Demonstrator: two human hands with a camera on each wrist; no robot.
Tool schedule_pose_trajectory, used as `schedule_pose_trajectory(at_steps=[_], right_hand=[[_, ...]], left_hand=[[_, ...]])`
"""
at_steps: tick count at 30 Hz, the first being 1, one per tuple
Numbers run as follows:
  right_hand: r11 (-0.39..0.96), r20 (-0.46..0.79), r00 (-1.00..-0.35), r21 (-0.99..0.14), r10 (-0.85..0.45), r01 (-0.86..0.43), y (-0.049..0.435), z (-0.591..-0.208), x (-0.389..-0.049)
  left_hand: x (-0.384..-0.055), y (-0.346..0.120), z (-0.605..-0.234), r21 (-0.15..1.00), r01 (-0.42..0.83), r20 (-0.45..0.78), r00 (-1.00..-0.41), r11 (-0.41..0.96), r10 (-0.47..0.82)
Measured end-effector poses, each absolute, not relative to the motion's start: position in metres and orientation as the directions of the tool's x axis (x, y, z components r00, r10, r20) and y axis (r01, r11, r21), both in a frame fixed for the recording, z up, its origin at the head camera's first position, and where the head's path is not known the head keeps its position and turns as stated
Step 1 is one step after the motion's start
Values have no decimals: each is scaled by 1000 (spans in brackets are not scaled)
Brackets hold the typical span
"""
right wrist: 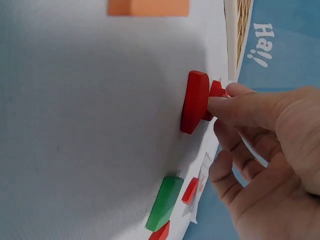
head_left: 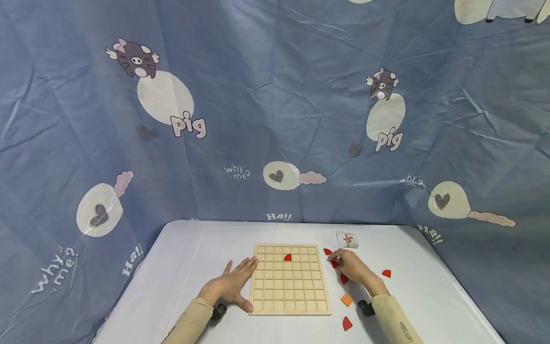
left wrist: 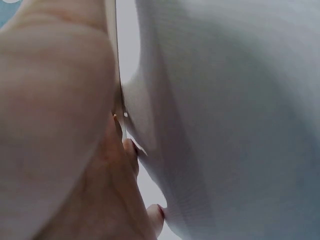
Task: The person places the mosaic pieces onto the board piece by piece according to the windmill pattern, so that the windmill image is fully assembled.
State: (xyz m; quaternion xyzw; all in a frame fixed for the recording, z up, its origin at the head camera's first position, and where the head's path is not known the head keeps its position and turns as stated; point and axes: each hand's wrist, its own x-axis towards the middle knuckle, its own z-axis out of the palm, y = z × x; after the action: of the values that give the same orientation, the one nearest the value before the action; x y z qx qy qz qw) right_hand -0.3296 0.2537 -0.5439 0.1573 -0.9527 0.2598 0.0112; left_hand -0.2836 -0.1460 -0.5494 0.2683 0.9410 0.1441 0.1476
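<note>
A pale wooden grid board lies on the white table, with one red quarter-circle piece in a cell of its upper part. Along the board's left edge rests my left hand, fingers straight and spread, thumb at the lower left corner. Just right of the board, my right hand pinches another red quarter-circle piece between thumb and forefinger. In the right wrist view this pinched piece is partly hidden behind a nearer red block. The left wrist view shows mostly the left hand and tabletop.
An orange square piece and a red piece lie nearer the front right. A red piece sits right of the forearm. Behind the right hand lies a pattern card. The right wrist view shows a green block.
</note>
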Motion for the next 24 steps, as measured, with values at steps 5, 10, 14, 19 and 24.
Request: schedule_pose_trajectory(at_steps=[5, 10, 14, 19, 24], right_hand=[[814, 90, -954, -502, -285, -291, 253, -542, -330], [832, 94, -965, -491, -246, -260, 256, -542, -330], [853, 57, -978, -482, -199, -202, 257, -542, -329], [865, 16, -987, -479, -161, -149, 259, -545, -328], [855, 30, -985, -494, -167, -160, 258, -545, -326]], left_hand=[[-286, -147, -549, 339, 472, -197, -810, 814, 552], [-285, -146, -548, 333, 476, -196, -810, 814, 553], [-282, -146, -546, 344, 475, -196, -808, 810, 556], [-281, -146, -545, 348, 480, -188, -806, 805, 562], [-281, -146, -545, 348, 479, -186, -807, 806, 560]])
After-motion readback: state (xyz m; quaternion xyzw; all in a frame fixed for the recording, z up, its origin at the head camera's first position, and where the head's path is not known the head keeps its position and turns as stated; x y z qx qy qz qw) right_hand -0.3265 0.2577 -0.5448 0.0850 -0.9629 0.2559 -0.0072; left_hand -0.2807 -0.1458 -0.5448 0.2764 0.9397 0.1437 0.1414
